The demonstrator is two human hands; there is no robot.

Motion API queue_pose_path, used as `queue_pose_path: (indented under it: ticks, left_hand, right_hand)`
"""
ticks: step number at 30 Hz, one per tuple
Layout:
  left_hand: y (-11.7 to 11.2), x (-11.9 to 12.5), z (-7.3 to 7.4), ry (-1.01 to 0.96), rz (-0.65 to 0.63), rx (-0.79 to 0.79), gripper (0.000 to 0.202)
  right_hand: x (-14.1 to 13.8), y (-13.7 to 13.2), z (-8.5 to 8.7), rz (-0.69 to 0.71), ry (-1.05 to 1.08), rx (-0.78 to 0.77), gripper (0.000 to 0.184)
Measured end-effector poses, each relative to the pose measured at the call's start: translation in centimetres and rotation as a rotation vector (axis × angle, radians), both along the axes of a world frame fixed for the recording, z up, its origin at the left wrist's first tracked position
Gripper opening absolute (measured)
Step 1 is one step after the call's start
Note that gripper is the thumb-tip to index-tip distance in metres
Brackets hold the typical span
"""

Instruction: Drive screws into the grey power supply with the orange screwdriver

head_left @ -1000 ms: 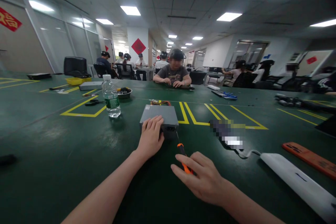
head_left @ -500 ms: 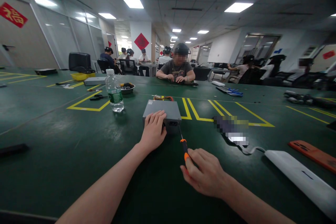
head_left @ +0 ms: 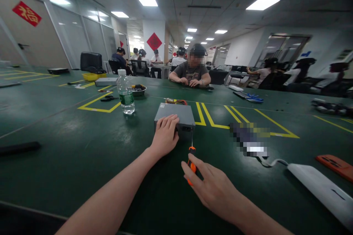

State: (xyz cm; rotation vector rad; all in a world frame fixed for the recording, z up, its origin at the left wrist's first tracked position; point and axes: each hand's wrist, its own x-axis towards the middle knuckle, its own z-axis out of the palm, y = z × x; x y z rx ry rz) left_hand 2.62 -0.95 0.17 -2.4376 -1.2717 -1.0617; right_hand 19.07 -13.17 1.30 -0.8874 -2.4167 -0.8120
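Observation:
A grey metal computer power supply [head_left: 182, 111] lies on the green table, its face with the power socket turned towards me. Behind it a bundle of coloured wires [head_left: 176, 101] comes out. My left hand [head_left: 165, 136] grips its near left side, fingers over the top edge and thumb against the front face. In my right hand [head_left: 212, 183] is a screwdriver [head_left: 192, 150] with an orange and black handle, held between thumb and fingers. Its thin shaft points away from me to the right end of the front face; the exact contact at the tip is too small to make out.
Left of the power supply stands a water bottle [head_left: 126, 95], with a metal bowl [head_left: 138, 91] behind it. At right lie a white power bank [head_left: 317, 187] with a cable and an orange phone [head_left: 335, 165]. Across the table sits a person [head_left: 190, 71].
My view has turned slightly left, so everything sits further right. The fingers of my right hand have shifted and loosened around the screwdriver handle, which now stands straighter. My left hand stays on the power supply.

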Motion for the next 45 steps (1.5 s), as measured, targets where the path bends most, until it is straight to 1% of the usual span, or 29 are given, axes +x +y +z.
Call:
queue_pose_path:
  ticks: [3,6,9,14,17,20,22,25,27,29,31,34,36,40,43,45]
  left_hand:
    - [0.0,0.0,0.0,0.003,0.005,-0.003,0.043]
    - [0.0,-0.1,0.0,0.006,0.013,-0.014,0.042]
    - [-0.1,0.0,0.1,0.005,0.018,-0.019,0.042]
    - [0.0,0.1,0.1,0.003,0.018,-0.016,0.041]
    - [0.0,0.0,0.0,0.005,0.018,-0.015,0.042]
    - [0.1,0.0,0.0,0.007,0.017,-0.019,0.042]
    - [0.1,0.0,0.0,0.006,0.019,-0.02,0.041]
    - [0.0,0.0,0.0,0.004,0.021,-0.013,0.041]
    - [0.0,0.0,0.1,0.003,0.023,-0.012,0.041]
    - [0.0,0.0,0.1,0.006,0.025,-0.016,0.041]
    - [-0.1,0.0,0.1,0.01,0.028,-0.015,0.041]
    - [-0.1,0.0,0.1,0.012,0.025,-0.008,0.041]
    - [-0.1,0.0,0.1,0.011,0.022,-0.009,0.04]
    - [-0.1,0.1,0.1,0.003,0.025,-0.008,0.041]
    - [-0.1,0.1,0.2,0.008,0.019,-0.009,0.041]
    - [-0.1,0.1,0.2,0.009,0.016,-0.011,0.041]
  right_hand:
    - [0.6,0.4,0.2,-0.011,0.035,0.144,0.021]
    - [1.0,0.6,0.6,-0.08,0.068,0.209,0.007]
    - [0.7,0.6,0.6,-0.133,0.066,0.201,0.009]
    - [-0.2,0.6,-0.6,-0.18,0.058,0.101,0.016]
    - [-0.2,0.5,-0.9,-0.174,0.05,0.102,0.018]
    - [0.7,0.4,-0.3,-0.161,0.064,0.195,0.016]
    - [1.3,0.3,0.4,-0.214,0.081,0.232,0.014]
    - [1.4,0.2,1.0,-0.315,0.11,0.19,0.012]
    - [0.8,0.2,0.9,-0.34,0.104,0.175,0.018]
    - [0.2,0.2,0.7,-0.319,0.086,0.186,0.023]
    - [-0.2,0.1,0.6,-0.268,0.053,0.203,0.025]
    - [0.0,-0.2,0.9,-0.187,-0.003,0.227,0.026]
    - [0.3,-0.4,1.2,-0.159,-0.002,0.231,0.025]
    - [0.5,-0.4,0.8,-0.172,0.033,0.177,0.017]
    - [-0.1,-0.2,0.2,-0.182,0.051,0.155,0.019]
    - [-0.3,0.0,0.0,-0.155,0.074,0.168,0.021]
